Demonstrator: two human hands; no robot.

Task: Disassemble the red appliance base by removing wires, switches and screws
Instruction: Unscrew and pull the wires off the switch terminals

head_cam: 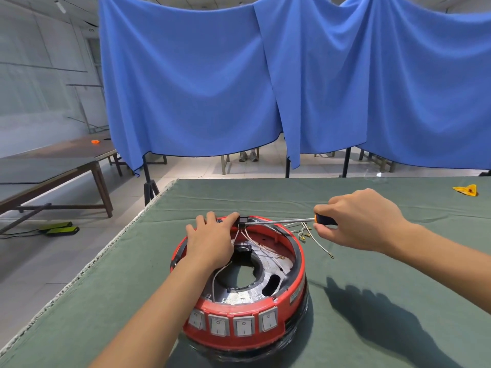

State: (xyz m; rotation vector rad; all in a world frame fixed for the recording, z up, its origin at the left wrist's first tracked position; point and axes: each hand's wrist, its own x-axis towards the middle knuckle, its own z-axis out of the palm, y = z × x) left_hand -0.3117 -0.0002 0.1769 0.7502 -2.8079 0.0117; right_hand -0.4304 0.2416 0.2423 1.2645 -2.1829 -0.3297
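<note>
The round red appliance base (pixel 297 282) lies open side up on the green table, with several grey rocker switches (pixel 243 326) along its near side. My left hand (pixel 212 243) rests on the far left rim, fingers curled over the edge beside a small black part (pixel 242 219) from which white wires (pixel 249 239) run inward. My right hand (pixel 364 219) grips the orange and black handle of a screwdriver (pixel 279 221). Its shaft lies level and its tip meets the black part.
Loose white wires with metal terminals (pixel 316 241) lie on the green cloth (pixel 398 261) right of the base. A yellow scrap (pixel 465 189) sits at the far right. The table's left edge (pixel 87 266) drops to the floor. Blue curtains (pixel 265 88) hang behind.
</note>
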